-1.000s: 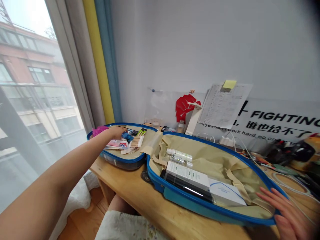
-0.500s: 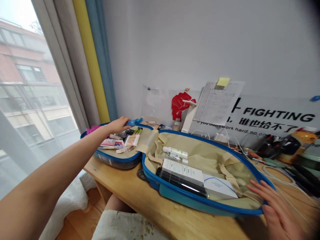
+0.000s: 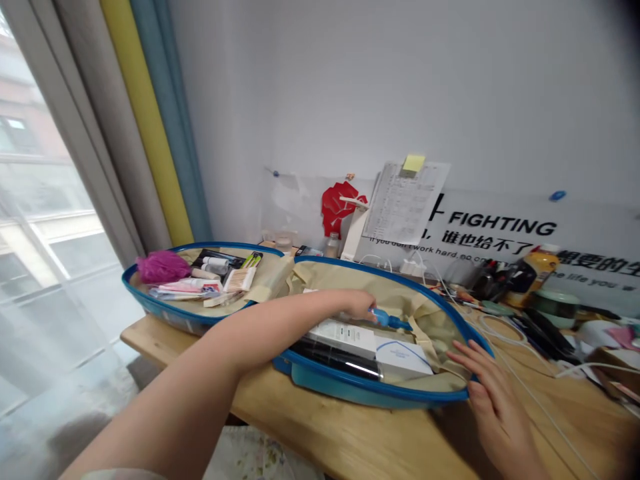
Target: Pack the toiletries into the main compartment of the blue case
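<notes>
Nearest to the camera, the bare left forearm reaches from the lower left across the wooden counter [image 3: 350,433] and over the front rim of an open blue suitcase [image 3: 350,388]. The right hand [image 3: 493,400] lies at the right end of this rim with the palm down. Its fingers [image 3: 467,353] are spread and flat, and the tips touch the blue edge and the beige lining.

Inside the near half of the suitcase a black tube [image 3: 335,358] lies along the front wall. A long white box [image 3: 345,335] and a second white box with blue print [image 3: 403,352] lie close together just behind it.

Just behind the boxes is the left hand [image 3: 361,305]. Its fingers are pressed together and pinch one end of a small blue item [image 3: 393,321]. This is perhaps a toothbrush, but the picture is too blurred there to be sure. The item points to the right, low over the lining of the near half, and I cannot tell if it touches the lining.

The other half of the suitcase lies open to the left. It holds a pink bath puff [image 3: 163,267], a bundle of cotton swabs [image 3: 239,280] and some small tubes.

Farther back, against the wall, are a red fist cut-out [image 3: 340,207], paper sheets [image 3: 405,210] with a yellow sticky note [image 3: 414,163], a sign reading FIGHTING [image 3: 500,225], an orange bottle [image 3: 537,263] and a green bowl [image 3: 555,303].
</notes>
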The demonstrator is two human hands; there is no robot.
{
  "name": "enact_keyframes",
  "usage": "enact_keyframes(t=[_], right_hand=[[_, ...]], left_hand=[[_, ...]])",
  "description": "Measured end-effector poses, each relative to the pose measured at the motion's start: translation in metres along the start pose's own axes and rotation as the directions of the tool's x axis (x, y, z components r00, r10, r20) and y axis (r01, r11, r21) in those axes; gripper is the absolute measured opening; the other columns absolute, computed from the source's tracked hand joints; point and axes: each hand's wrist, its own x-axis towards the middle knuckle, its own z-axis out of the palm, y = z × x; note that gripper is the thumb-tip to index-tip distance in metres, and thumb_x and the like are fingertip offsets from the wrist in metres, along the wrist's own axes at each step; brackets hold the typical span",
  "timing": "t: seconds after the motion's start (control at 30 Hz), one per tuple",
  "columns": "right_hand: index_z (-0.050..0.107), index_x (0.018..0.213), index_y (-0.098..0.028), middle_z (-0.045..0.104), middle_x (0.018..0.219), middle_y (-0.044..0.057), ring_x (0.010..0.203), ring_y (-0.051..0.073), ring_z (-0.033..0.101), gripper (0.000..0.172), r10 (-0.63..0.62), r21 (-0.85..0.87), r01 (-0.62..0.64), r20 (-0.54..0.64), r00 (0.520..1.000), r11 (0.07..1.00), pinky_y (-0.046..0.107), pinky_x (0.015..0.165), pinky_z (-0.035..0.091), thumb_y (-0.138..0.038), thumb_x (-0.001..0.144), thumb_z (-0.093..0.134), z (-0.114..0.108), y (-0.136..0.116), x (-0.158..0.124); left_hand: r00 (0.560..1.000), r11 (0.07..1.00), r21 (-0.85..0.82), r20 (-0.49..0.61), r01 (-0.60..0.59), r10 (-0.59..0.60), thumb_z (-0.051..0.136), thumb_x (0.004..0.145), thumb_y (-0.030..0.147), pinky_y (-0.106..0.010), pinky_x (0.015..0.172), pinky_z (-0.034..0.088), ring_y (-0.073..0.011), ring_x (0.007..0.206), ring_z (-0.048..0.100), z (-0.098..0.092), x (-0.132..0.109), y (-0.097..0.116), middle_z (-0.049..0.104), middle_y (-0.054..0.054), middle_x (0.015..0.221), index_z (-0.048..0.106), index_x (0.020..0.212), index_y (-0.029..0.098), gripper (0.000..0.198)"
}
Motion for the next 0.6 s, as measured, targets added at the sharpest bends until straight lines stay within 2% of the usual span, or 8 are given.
enact_keyframes(t=[0.17, 0.4, 0.5, 0.6], right_hand=[[0.061, 0.110, -0.022, 0.062, 0.122, 0.010, 0.126, 0.028, 0.049, 0.037, 0.009, -0.001, -0.009, -0.003, 1.000, 1.000, 0.049, 0.093, 0.047, -0.040, 0.095, 0.031, -0.002, -0.003, 0.000], [0.063, 0.107, -0.023, 0.063, 0.119, 0.010, 0.124, 0.028, 0.051, 0.038, 0.026, -0.002, -0.026, -0.008, 1.000, 1.000, 0.050, 0.093, 0.048, -0.041, 0.094, 0.032, -0.002, -0.006, 0.001], [0.063, 0.106, -0.022, 0.063, 0.119, 0.010, 0.124, 0.028, 0.050, 0.038, 0.028, 0.003, -0.028, -0.007, 1.000, 1.000, 0.050, 0.093, 0.048, -0.040, 0.093, 0.032, -0.002, -0.004, 0.000], [0.063, 0.106, -0.021, 0.063, 0.119, 0.011, 0.125, 0.029, 0.050, 0.040, 0.032, 0.003, -0.032, 0.005, 0.999, 0.999, 0.051, 0.095, 0.048, -0.043, 0.093, 0.033, -0.001, 0.000, -0.002]], left_hand=[[0.998, 1.000, 0.011, 0.062, 0.017, -0.017, 0.056, 0.083, 0.049, -0.030, 0.083, 0.048, -0.0255, 0.107, 0.061, 0.014, 0.025, 0.002, 0.065, -0.010, 0.120, 0.061, 0.118, 0.018, 0.046], [0.997, 1.000, -0.003, 0.071, 0.010, -0.010, 0.049, 0.088, 0.048, -0.031, 0.090, 0.046, -0.0242, 0.112, 0.059, 0.024, 0.027, -0.001, 0.062, -0.008, 0.126, 0.059, 0.123, 0.023, 0.045], [0.998, 1.000, -0.019, 0.060, 0.006, -0.005, 0.046, 0.090, 0.047, -0.032, 0.092, 0.046, -0.0237, 0.113, 0.059, 0.022, 0.022, 0.001, 0.060, -0.009, 0.129, 0.058, 0.125, 0.021, 0.045], [1.000, 0.999, -0.044, -0.018, 0.020, -0.021, 0.049, 0.088, 0.044, -0.030, 0.094, 0.045, -0.0226, 0.116, 0.057, 0.008, 0.012, -0.001, 0.055, -0.009, 0.135, 0.051, 0.132, 0.021, 0.050]])
